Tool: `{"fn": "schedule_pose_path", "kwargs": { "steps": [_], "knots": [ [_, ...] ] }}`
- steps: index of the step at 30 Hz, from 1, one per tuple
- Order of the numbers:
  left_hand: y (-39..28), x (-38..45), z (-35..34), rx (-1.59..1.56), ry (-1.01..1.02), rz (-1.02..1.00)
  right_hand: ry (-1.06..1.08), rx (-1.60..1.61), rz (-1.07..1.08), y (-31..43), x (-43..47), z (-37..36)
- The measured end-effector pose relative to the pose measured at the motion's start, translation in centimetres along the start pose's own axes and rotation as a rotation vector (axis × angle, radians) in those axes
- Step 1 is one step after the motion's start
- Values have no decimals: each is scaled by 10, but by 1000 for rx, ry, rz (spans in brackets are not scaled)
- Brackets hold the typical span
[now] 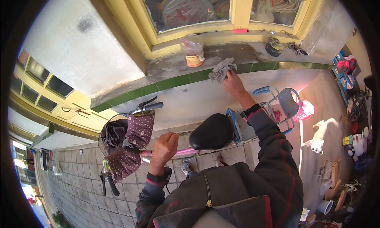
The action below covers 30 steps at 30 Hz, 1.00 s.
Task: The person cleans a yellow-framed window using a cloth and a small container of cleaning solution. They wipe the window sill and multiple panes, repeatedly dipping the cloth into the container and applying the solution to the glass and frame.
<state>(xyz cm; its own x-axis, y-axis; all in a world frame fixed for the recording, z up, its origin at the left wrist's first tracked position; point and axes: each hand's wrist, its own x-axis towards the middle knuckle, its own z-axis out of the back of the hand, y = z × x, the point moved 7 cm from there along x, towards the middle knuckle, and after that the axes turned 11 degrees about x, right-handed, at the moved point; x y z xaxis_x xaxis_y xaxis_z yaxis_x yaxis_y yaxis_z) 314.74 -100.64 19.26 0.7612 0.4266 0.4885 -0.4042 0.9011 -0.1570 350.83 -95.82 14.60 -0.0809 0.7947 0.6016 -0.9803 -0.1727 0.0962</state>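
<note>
A crumpled grey cloth point(222, 70) is gripped in my right hand point(233, 84), held at the green-tiled edge point(175, 81) of the window sill. My left hand point(166, 147) hangs over the pink bicycle frame point(185, 151) with its fingers curled; nothing shows in it. Below my hands a bicycle stands along the wall, with a black saddle point(212, 132), dotted handlebar covers point(141, 128) and a grey rear child seat point(288, 103). On the sill are a clear plastic container with an orange label point(194, 60) and a round black-and-yellow tin point(274, 46).
Yellow window frames point(242, 8) rise behind the sill, where keys point(294, 48) and a pink item point(240, 30) lie. A pale dog point(319, 136) stands on the floor at right. Wood pieces point(335, 174) and a white bucket point(325, 207) lie at lower right.
</note>
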Motion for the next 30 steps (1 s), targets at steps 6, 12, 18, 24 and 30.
{"fn": "schedule_pose_path", "kwargs": {
  "steps": [6, 12, 18, 24, 30],
  "knots": [
    [-3, 33, -18, -3, -2, 62, -218, 248, -454, -75, 7, 61],
    [21, 67, -16, 21, -83, 28, -128, -107, -608, -80, 44, 54],
    [61, 127, -20, -113, -314, 103, -159, 92, -232, -17, 55, 36],
    [82, 159, -36, -56, -494, 167, 65, -182, -674, -98, 58, 70],
    [122, 202, -49, -37, -495, 258, -3, 354, -443, -99, 90, 66]
  ]
}}
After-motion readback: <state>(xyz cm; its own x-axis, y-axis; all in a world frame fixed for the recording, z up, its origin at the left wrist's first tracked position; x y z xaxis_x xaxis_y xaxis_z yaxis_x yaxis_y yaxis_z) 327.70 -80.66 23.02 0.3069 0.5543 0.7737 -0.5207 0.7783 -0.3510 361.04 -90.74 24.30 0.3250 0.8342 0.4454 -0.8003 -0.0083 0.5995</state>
